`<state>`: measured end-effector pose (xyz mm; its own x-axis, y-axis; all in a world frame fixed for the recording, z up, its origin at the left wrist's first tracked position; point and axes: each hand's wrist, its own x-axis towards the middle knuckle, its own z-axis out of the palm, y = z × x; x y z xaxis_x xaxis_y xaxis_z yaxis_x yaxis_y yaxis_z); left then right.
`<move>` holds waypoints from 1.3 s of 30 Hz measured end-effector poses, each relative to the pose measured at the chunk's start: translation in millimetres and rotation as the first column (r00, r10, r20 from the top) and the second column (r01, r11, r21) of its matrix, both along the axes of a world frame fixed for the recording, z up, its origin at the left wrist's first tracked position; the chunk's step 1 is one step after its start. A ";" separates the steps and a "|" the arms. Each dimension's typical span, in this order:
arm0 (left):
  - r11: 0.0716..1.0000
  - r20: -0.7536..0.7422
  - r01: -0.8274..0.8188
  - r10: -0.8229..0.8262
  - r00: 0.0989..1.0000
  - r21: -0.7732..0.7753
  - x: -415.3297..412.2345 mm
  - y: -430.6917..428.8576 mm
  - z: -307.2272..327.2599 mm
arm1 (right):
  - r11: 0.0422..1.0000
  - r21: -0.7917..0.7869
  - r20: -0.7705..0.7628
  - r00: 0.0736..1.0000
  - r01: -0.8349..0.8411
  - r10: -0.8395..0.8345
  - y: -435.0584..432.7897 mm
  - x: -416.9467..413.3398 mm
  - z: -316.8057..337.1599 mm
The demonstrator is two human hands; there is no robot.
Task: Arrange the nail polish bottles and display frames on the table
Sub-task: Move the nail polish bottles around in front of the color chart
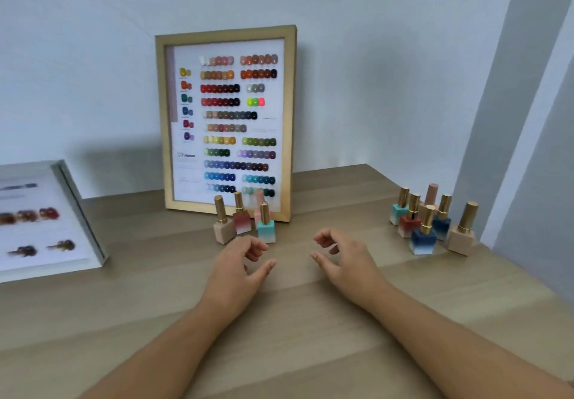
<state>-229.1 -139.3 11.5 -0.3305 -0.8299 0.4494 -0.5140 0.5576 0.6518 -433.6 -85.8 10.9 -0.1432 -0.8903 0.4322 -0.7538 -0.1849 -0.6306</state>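
Note:
A wooden display frame with a colour swatch chart leans upright against the wall at the table's back. Several gold-capped nail polish bottles stand just in front of it: a beige bottle, a pink-red bottle and a turquoise bottle. A second cluster of several bottles stands at the right, among them a dark blue bottle and a beige bottle. My left hand hovers open just below the turquoise bottle, touching nothing. My right hand is open beside it, empty.
A white-framed display with nail samples lies flat at the left edge of the wooden table. A grey wall runs behind, and a wall corner juts in at the right, close to the right bottle cluster.

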 end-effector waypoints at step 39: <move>0.984 0.084 0.179 -0.180 0.980 0.027 -63.6 -26.8 -0.9 | 0.983 0.048 0.216 0.959 0.179 -0.185 24.6 -41.6 4.4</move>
